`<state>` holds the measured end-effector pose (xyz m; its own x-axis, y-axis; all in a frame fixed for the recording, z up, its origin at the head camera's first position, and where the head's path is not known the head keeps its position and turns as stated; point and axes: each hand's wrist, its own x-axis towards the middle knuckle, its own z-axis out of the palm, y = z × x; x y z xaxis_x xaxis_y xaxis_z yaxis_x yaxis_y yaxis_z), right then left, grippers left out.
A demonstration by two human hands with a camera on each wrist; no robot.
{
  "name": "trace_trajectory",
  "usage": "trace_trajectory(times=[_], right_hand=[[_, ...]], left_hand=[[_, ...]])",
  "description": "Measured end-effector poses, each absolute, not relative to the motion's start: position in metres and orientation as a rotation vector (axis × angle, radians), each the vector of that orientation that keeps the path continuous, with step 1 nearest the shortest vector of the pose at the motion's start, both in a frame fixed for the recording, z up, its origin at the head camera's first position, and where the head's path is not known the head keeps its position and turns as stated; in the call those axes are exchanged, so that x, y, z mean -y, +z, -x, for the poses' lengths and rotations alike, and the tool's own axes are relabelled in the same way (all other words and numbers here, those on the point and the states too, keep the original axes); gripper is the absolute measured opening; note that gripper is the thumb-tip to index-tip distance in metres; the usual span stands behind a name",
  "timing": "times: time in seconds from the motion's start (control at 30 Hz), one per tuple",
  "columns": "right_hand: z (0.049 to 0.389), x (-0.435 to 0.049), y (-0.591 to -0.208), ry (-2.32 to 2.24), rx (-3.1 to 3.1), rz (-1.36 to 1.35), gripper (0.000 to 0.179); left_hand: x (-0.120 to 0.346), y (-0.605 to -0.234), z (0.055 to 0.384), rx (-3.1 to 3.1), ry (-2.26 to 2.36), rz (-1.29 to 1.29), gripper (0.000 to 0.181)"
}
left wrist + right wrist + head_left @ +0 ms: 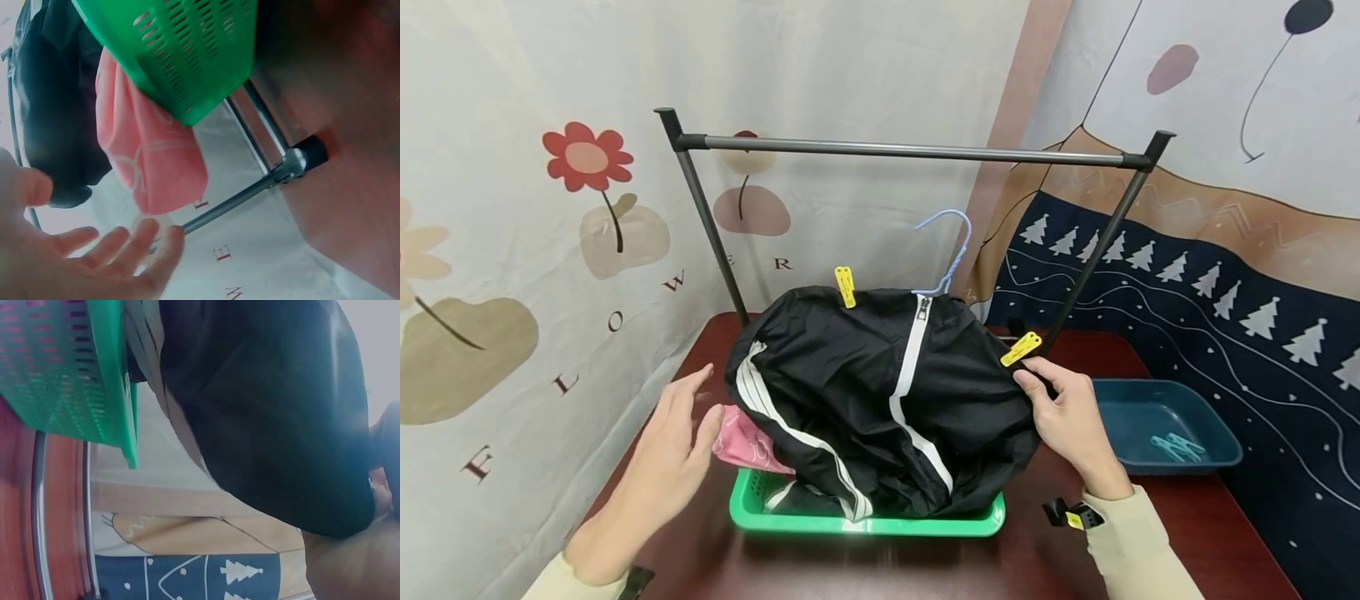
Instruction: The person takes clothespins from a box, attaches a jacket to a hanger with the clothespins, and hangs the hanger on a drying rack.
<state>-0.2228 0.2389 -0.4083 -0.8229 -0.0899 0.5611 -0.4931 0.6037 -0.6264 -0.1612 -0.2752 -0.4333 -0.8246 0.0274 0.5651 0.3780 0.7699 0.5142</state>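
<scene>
Where legible, "FLOWER" [674,281] behind garment [850,362]

The jacket [842,367] rises from the basket [940,527] on the table [715,542], hanger [953,258] at its top, clips [845,287] along its upper edge. Cloth [745,440] overhangs the basket's left, near the left hand [662,458]; the right hand [1071,412] is at the jacket's right. Behind runs the bar [887,150]; rightward, a tray [1127,417] holds pegs [1172,447].

On the pale curtain [865,75] we read dark red letters [477,463] spelling FLOWER, running from near left to far, the E just beside the rack leg [711,225]. The left wrist view shows us E and W again. Marks on the yellow clips [845,287] are too small to read.
</scene>
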Motion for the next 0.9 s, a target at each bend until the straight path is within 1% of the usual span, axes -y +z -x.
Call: trace_trajectory(times=[0.2,0.43,0.57,0.7,0.8,0.9], right_hand=[[0.222,-0.244,-0.408,1.139,2.339,-0.435,0.01],[0.222,-0.245,-0.41,1.139,2.353,-0.416,0.01],[0.221,-0.245,-0.41,1.144,2.361,-0.418,0.01],[0.221,-0.246,-0.41,1.142,2.352,-0.425,0.01],[0.221,-0.246,-0.41,1.134,2.344,-0.425,0.01],[0.221,-0.246,-0.409,1.129,2.342,-0.425,0.01]], left_hand=[[0.27,-0.446,0.159,2.607,-0.797,0.205,0.079],[0.258,-0.447,0.158,2.728,-0.732,0.169,0.077],[0.256,-0.447,0.157,2.779,-0.672,0.196,0.088],[0.255,-0.449,0.156,2.827,-0.631,0.223,0.102],[0.255,-0.45,0.156,2.835,-0.611,0.254,0.106],[0.254,-0.452,0.156,2.824,-0.599,0.267,0.103]])
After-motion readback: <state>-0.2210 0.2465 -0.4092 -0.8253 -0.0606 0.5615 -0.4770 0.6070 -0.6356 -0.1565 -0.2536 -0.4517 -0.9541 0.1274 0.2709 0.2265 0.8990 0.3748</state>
